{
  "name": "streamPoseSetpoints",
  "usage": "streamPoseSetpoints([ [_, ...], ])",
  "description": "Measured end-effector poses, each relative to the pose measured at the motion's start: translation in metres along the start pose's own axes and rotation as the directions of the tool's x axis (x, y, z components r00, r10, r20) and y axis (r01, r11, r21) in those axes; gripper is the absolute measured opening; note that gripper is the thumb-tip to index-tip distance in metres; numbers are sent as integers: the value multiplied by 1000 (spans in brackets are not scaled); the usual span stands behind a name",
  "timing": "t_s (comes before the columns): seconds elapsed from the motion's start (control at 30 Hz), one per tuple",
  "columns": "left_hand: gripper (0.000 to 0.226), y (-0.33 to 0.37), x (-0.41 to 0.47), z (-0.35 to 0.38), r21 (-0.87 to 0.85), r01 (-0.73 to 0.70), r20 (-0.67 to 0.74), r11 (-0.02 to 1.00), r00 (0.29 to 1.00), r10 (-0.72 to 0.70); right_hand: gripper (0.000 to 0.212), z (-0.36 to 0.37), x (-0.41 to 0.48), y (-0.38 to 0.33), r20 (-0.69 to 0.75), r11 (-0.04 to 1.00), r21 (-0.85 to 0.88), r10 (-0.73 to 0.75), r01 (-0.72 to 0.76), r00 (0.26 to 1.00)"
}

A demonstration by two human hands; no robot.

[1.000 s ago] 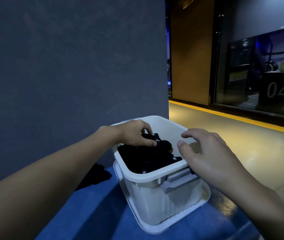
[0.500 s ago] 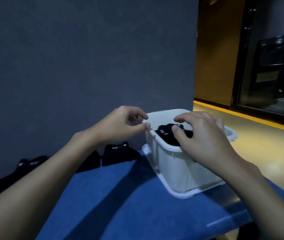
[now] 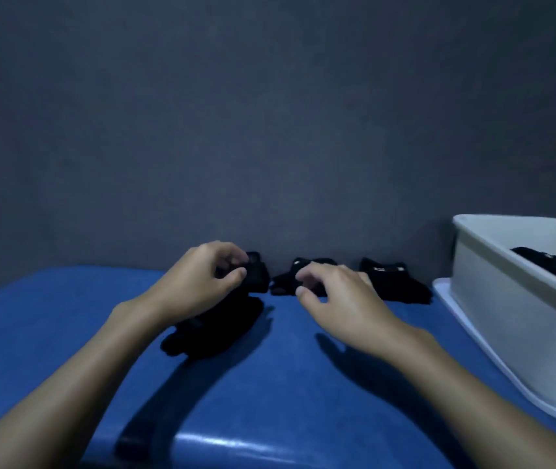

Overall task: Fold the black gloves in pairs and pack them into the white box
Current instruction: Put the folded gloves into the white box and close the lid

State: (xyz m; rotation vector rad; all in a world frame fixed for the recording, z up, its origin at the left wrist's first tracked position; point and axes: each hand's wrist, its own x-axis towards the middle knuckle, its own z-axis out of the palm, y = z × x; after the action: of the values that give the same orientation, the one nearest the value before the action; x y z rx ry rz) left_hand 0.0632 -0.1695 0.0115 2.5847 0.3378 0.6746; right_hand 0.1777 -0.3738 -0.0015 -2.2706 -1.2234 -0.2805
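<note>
Three black gloves lie along the back of the blue table (image 3: pixel 270 384), by the wall. My left hand (image 3: pixel 198 282) pinches the cuff of the left black glove (image 3: pixel 215 330), whose body lies under and in front of the hand. My right hand (image 3: pixel 341 299) hovers with loosely curled fingers over the middle black glove (image 3: pixel 286 282) and holds nothing. A third black glove (image 3: pixel 395 282) lies to the right of it. The white box (image 3: pixel 507 289) stands at the right edge, with folded black gloves (image 3: pixel 547 265) inside.
A dark grey wall (image 3: pixel 270 130) rises directly behind the table. The white box sits on its white lid (image 3: pixel 473 350), which sticks out toward me. The table's front edge runs under my forearms.
Both hands have left the white box and moved left to the loose gloves by the wall. My view has turned left, so the box now sits at the right edge.
</note>
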Motion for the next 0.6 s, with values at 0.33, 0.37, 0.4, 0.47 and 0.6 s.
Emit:
streamPoseSetpoints([
  [0.33, 27, -79, -28, 2, 126, 157, 132, 980, 976, -173, 41, 90, 40, -22, 251, 968, 196, 103, -155, 963],
  [0.37, 27, -82, -29, 3, 131, 153, 151, 979, 973, -173, 44, 95, 42, -21, 245, 966, 201, 114, -166, 963],
  [0.4, 28, -84, -29, 3, 128, 153, 159, 980, 972, -173, 46, 99, 45, -21, 241, 962, 205, 127, -179, 962],
  [0.47, 28, -86, -30, 2, 96, 162, 164, 982, 971, -176, 49, 105, 50, -20, 237, 951, 230, 153, -208, 959],
  [0.6, 26, -90, -34, 2, 21, 167, 192, 986, 967, -167, 40, 109, 50, -24, 126, 960, 271, 31, -65, 992],
])
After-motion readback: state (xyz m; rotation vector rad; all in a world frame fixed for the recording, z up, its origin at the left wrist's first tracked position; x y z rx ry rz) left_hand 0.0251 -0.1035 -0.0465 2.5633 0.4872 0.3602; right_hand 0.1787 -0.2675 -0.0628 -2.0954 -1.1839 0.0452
